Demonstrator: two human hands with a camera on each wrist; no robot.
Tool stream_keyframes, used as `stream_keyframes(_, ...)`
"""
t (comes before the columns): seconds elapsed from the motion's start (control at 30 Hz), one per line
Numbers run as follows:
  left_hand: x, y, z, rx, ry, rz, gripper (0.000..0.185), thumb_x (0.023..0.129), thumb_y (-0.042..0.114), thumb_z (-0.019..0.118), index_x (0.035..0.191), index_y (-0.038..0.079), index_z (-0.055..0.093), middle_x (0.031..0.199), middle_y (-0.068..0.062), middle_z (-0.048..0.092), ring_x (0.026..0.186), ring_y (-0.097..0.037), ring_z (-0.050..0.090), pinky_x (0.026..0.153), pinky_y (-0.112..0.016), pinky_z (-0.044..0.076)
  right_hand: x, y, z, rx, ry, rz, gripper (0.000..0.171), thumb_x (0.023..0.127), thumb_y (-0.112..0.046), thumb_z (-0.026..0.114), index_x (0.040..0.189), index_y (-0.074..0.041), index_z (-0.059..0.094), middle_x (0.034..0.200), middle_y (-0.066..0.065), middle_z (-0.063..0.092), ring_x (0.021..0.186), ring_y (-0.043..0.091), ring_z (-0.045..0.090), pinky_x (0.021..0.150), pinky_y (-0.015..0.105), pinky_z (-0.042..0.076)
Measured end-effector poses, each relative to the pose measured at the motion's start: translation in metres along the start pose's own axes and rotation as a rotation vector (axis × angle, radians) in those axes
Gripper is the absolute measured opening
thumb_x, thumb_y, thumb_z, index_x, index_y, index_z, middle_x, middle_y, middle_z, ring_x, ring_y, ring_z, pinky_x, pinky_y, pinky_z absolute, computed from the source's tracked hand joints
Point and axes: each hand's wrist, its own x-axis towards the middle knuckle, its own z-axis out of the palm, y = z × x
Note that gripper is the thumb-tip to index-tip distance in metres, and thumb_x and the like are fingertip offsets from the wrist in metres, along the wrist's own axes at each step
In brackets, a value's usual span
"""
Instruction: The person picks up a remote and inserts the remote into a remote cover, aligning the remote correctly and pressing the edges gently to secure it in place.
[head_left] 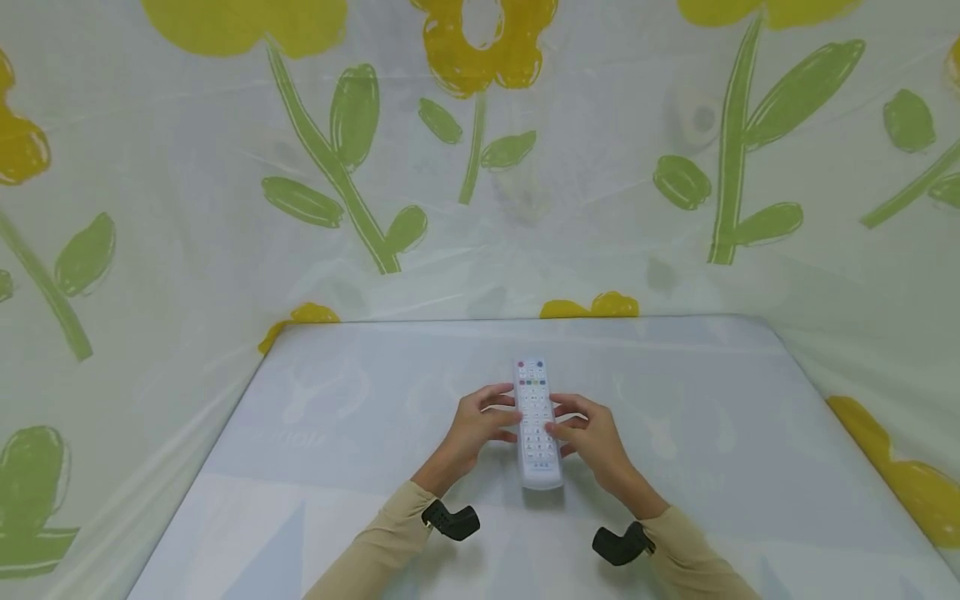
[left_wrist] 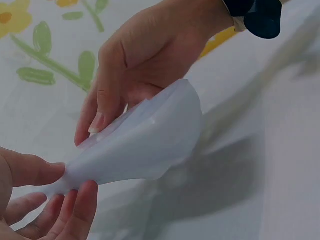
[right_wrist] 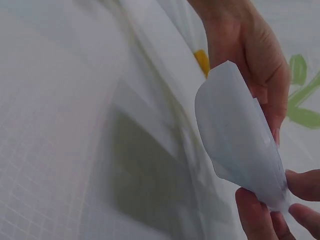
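A white remote control [head_left: 537, 425] with rows of small buttons is held upright between both hands in the head view, button face toward the head camera. The left hand [head_left: 480, 425] pinches its left edge with thumb and fingers. On the opposite edge, the right hand [head_left: 592, 433] grips in the same way. Both wrist views show the remote's smooth pale end [left_wrist: 160, 130] and a shadow apart from it, so it is raised off the table. The buttons are hidden from the wrist cameras.
Beneath the hands lies a pale table [head_left: 300, 450] with a faint blue-grey pattern. A white curtain [head_left: 585, 208] printed with yellow flowers and green leaves hangs behind and at both sides. Black wrist cameras [head_left: 453, 520] are strapped on both wrists.
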Motion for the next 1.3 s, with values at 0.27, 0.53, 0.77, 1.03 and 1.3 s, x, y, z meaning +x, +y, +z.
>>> stream_keyframes(0.27, 0.006, -0.011, -0.003, 0.052, 0.007, 0.015, 0.048, 0.082, -0.001, 0.066, 0.128, -0.003, 0.054, 0.113, -0.019, 0.059, 0.083, -0.02, 0.063, 0.069, -0.038, 0.057, 0.006, 0.015, 0.004, -0.028, 0.016, -0.011, 0.041, 0.081, 0.002, 0.07, 0.121, -0.001, 0.061, 0.103, 0.017, 0.059, 0.076, 0.021, 0.061, 0.055, 0.033, 0.055)
stream_keyframes(0.53, 0.008, -0.025, -0.001, 0.115, 0.033, -0.005, 0.047, 0.08, -0.003, 0.067, 0.126, -0.004, 0.055, 0.109, -0.016, 0.061, 0.081, -0.017, 0.064, 0.067, -0.035, 0.058, 0.007, 0.027, 0.007, -0.105, 0.038, -0.004, 0.039, 0.079, 0.002, 0.071, 0.117, -0.002, 0.064, 0.099, 0.012, 0.062, 0.078, 0.019, 0.063, 0.056, 0.033, 0.055)
stream_keyframes(0.77, 0.005, -0.028, 0.003, 0.153, 0.048, -0.003, 0.045, 0.08, -0.006, 0.065, 0.123, -0.007, 0.055, 0.108, -0.018, 0.061, 0.084, -0.02, 0.064, 0.066, -0.034, 0.058, 0.006, 0.033, 0.007, -0.148, 0.053, -0.005, 0.038, 0.079, 0.002, 0.071, 0.116, -0.001, 0.064, 0.098, 0.011, 0.062, 0.074, 0.018, 0.061, 0.054, 0.031, 0.053)
stream_keyframes(1.03, 0.006, -0.035, 0.001, 0.23, 0.059, 0.034, 0.039, 0.08, -0.005, 0.066, 0.119, -0.007, 0.059, 0.107, -0.016, 0.062, 0.082, -0.02, 0.064, 0.061, -0.032, 0.058, 0.007, 0.036, 0.007, -0.174, 0.037, -0.011, 0.034, 0.08, 0.001, 0.07, 0.113, 0.0, 0.065, 0.097, 0.011, 0.062, 0.075, 0.018, 0.061, 0.053, 0.031, 0.054)
stream_keyframes(1.3, -0.006, -0.028, -0.003, 0.432, 0.059, 0.09, 0.039, 0.082, -0.001, 0.066, 0.12, -0.002, 0.06, 0.106, -0.013, 0.062, 0.083, -0.019, 0.061, 0.057, -0.028, 0.056, 0.001, 0.03, -0.009, -0.271, 0.023, -0.063, 0.03, 0.082, 0.0, 0.068, 0.112, -0.001, 0.065, 0.099, 0.011, 0.062, 0.079, 0.019, 0.059, 0.055, 0.03, 0.054)
